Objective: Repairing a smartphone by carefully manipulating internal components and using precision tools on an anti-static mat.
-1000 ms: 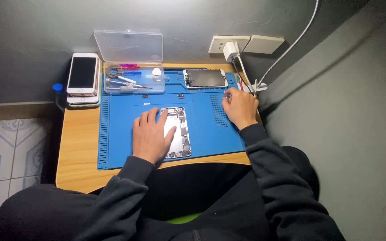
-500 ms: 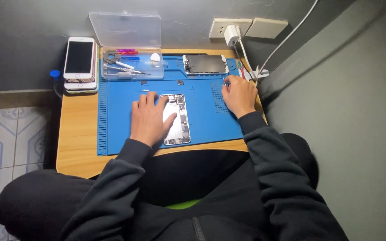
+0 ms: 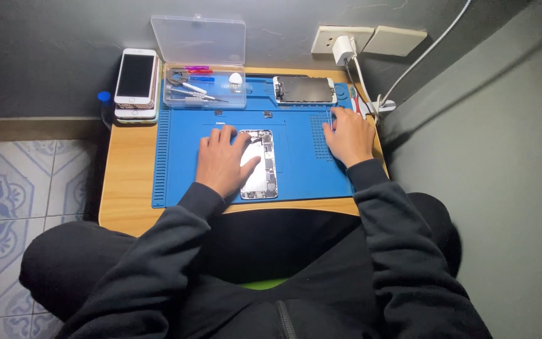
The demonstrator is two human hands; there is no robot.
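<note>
An opened phone body (image 3: 265,164) with its insides showing lies face up on a blue work mat (image 3: 296,172). My left hand (image 3: 222,162) rests flat on its left half, fingers spread, thumb across the middle. My right hand (image 3: 346,133) lies palm down at the mat's right edge, fingers reaching toward the small ribbed area there; I cannot see anything held in it. A detached phone screen (image 3: 304,90) sits at the back of the mat, just behind my right hand.
A clear plastic box (image 3: 203,88) with its lid up holds several small tools at the back. A stack of phones (image 3: 135,85) stands at the back left of the wooden table (image 3: 127,182). A wall socket with charger (image 3: 344,45) and cables lies back right.
My right hand has slid a little toward the mat's back right corner. My left hand stays on the opened phone. The view has shifted slightly.
</note>
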